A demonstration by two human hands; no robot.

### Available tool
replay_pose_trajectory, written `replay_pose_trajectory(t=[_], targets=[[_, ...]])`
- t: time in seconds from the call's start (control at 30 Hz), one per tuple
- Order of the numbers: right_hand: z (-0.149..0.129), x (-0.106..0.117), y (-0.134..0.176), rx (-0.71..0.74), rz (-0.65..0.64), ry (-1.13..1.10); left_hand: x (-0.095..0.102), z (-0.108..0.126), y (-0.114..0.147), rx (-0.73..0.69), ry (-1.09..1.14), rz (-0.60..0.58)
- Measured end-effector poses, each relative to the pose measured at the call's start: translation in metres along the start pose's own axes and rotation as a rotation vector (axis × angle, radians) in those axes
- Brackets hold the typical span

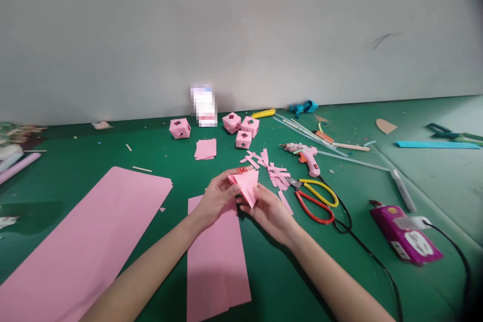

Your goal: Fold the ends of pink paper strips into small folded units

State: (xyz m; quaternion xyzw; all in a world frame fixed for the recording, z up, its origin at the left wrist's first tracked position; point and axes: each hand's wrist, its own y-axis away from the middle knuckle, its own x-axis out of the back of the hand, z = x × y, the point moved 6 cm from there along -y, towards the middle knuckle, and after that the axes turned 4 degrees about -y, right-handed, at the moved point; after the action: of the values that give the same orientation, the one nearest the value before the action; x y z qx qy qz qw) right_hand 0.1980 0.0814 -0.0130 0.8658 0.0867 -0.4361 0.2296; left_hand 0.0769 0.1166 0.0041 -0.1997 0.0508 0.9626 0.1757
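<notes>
A folded piece of pink paper [246,184] is held up between both hands, over the middle of the green table. My left hand [219,195] pinches its left side, thumb in front. On the lower right side, the fingers of my right hand [272,209] are closed on the same paper. Beneath my hands lie long pink paper sheets [217,266]. Just beyond the right hand is a pile of cut pink strips [277,173]. Scissors [315,198] with one yellow and one red handle rest beside that pile.
Several pink folded paper shapes [243,139] and a stack of pink squares [206,149] stand toward the wall. A pink glue gun [307,156] trails a black cord. A purple power strip [407,236] lies at right, a large pink sheet [90,231] at left. A blurred screen [204,105] leans against the wall.
</notes>
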Motion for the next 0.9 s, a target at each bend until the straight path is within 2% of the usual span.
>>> replay_pose_trajectory(t=[0.1, 0.4, 0.67, 0.77, 0.9], targets=[[0.0014, -0.0036, 0.0021, -0.036, -0.001, -0.030, -0.0026, 0.0013, 0.0018, -0.010, -0.026, 0.014], [0.0036, 0.0017, 0.0065, -0.065, 0.023, 0.098, -0.0105, 0.0090, 0.0047, 0.000, 0.000, 0.019], [0.0036, -0.0031, 0.0083, -0.058, -0.026, 0.196, -0.0080, 0.0051, 0.0047, 0.040, 0.021, 0.061], [0.0019, -0.0027, 0.0077, -0.024, -0.004, 0.215, -0.0068, 0.0055, 0.0041, 0.033, 0.028, 0.073], [-0.0046, -0.0012, 0.0069, 0.071, 0.049, 0.232, -0.0093, 0.0049, 0.0040, 0.046, -0.037, 0.019]])
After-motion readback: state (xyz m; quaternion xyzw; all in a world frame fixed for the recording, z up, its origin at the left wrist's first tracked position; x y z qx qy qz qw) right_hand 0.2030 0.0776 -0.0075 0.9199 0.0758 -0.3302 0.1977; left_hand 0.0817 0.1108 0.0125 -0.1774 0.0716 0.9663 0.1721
